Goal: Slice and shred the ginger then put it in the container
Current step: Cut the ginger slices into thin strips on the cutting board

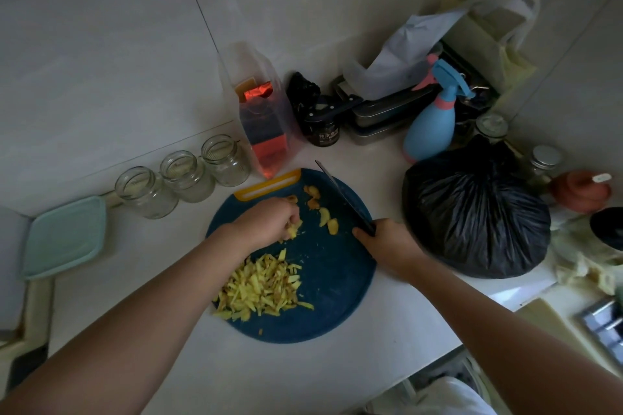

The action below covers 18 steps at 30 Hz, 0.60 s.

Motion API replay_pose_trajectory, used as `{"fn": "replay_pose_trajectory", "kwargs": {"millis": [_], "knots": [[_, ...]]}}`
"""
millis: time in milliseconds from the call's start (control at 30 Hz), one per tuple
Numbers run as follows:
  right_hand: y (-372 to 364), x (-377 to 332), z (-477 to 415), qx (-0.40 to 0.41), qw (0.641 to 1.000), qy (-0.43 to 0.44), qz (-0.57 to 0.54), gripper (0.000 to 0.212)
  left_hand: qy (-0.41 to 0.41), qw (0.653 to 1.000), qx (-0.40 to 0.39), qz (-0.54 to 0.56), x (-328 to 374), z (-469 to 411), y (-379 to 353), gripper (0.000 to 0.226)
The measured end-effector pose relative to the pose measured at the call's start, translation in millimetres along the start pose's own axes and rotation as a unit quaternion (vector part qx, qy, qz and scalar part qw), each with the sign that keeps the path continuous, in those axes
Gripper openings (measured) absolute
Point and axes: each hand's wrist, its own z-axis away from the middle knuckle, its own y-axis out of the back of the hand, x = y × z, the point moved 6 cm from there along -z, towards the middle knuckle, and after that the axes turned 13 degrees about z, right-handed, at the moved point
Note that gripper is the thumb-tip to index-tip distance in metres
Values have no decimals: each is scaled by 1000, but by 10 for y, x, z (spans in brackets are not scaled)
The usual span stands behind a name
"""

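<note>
Countertop (161,246) lies under everything you are working on. Just to the right of your right hand (387,244) bulges a black plastic bag (472,216), and beneath both hands sits the round blue cutting board (333,280). Well off to the left of your left hand (266,224) rests the teal container (64,236), apart from the board. Your right hand is wrapped round the handle of the knife (344,195) — the blade slants away from your knuckles toward the board's far edge. Shredded ginger (263,286) is heaped on the board just behind your left wrist, on the side nearer you. A few ginger slices (323,216) lie between your two hands. Your left fingers curl round a small ginger piece (292,231) — held low over the board.
</note>
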Motion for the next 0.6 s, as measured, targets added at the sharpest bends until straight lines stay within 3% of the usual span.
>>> {"fn": "replay_pose_trajectory", "kwargs": {"millis": [267,467,600], "knots": [[-2,-5,-16,-1,1000,-1,6,45,-33,999,13,19,-24,60,-4,21],[-1,-4,-3,-5,1000,4,5,45,6,1000,-10,17,36,-100,106,44],[-3,-1,7,-14,1000,1,-9,43,2,1000,-18,-12,77,-163,110,38]]}}
